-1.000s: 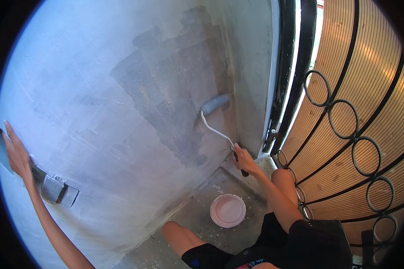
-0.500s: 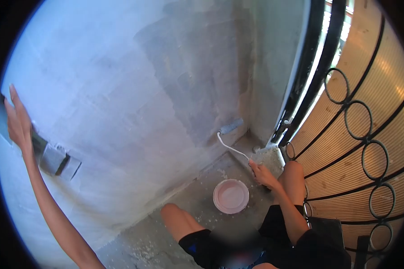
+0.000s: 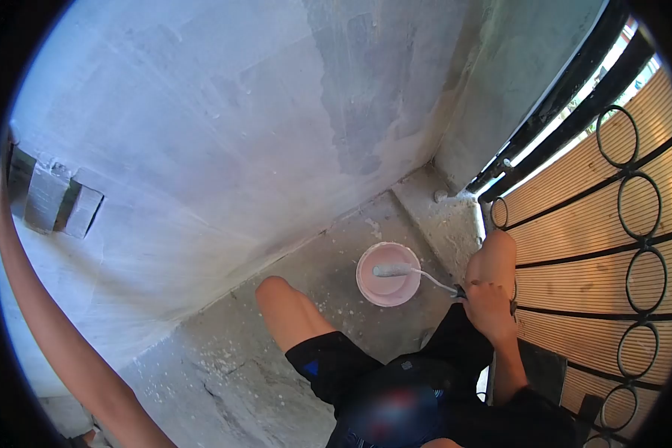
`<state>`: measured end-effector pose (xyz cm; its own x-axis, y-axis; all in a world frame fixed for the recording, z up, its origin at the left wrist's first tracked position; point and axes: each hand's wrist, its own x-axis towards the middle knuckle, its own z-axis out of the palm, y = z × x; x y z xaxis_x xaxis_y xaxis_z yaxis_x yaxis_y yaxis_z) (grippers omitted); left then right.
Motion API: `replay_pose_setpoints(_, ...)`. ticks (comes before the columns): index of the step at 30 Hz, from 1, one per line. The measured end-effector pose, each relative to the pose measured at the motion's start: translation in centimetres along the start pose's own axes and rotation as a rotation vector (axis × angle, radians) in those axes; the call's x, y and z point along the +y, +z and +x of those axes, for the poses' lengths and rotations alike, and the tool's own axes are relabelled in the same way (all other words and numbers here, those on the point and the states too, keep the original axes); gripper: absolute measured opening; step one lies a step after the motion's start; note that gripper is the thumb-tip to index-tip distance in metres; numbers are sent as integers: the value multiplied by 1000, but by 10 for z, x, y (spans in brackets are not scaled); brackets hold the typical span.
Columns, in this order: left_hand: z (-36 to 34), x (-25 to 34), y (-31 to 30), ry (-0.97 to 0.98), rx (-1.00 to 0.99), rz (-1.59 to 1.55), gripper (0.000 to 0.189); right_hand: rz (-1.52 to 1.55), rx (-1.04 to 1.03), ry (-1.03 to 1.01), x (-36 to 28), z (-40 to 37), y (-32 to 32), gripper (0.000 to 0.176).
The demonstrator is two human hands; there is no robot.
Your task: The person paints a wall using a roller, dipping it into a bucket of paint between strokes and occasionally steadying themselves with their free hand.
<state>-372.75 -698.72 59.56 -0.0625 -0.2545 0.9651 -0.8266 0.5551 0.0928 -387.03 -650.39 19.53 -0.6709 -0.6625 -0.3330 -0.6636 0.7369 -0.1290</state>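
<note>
My right hand (image 3: 490, 308) is closed round the handle of a paint roller, beside my right knee. The roller (image 3: 392, 270) has its pale, wet-looking sleeve inside a round pink bucket (image 3: 366, 293) on the floor, and a thin white rod runs from it to my hand. On the left, my arm stretches up along the wall, but the hand itself is at the dark edge of the view and its fingers do not show. The wall (image 3: 224, 134) has pale coated areas and a darker grey patch near the corner.
A gate (image 3: 567, 276) with ribbed tan panels, black bars and metal rings stands on the right. Two block-like pieces (image 3: 48, 196) jut from an opening in the left wall. The concrete floor (image 3: 276, 381) has white specks, with a raised ledge (image 3: 434, 216) by the corner.
The roller has come off the wall and down into the bucket as my right hand moved back. The view has shifted, and my left hand has slipped out of sight.
</note>
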Motion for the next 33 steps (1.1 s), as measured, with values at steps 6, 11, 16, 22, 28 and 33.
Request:
replay_pose_setpoints(6, 3, -3, -1, 7, -78, -18, 85, -107, 26, -104, -41, 21, 30, 24)
replay_pose_setpoints(11, 2, -3, 1, 25, -24, -14, 85, -258, 180, -127, -54, 54, 74, 20)
replay_pose_setpoints(16, 3, -4, 1, 27, -36, -29, 85, -301, 246, -150, -56, 64, 93, 20)
replay_pose_setpoints(22, 36, -10, 19, 33, -50, -25, 83, -244, 211, -51, -62, 63, 112, 21)
replay_pose_setpoints(28, -1, -2, -2, 45, -42, -48, 82, -276, 292, -60, -59, 55, 122, 28)
replay_pose_setpoints(33, -3, -2, -3, 75, -58, -71, 83, -144, 15, 26, -64, 48, 125, 50)
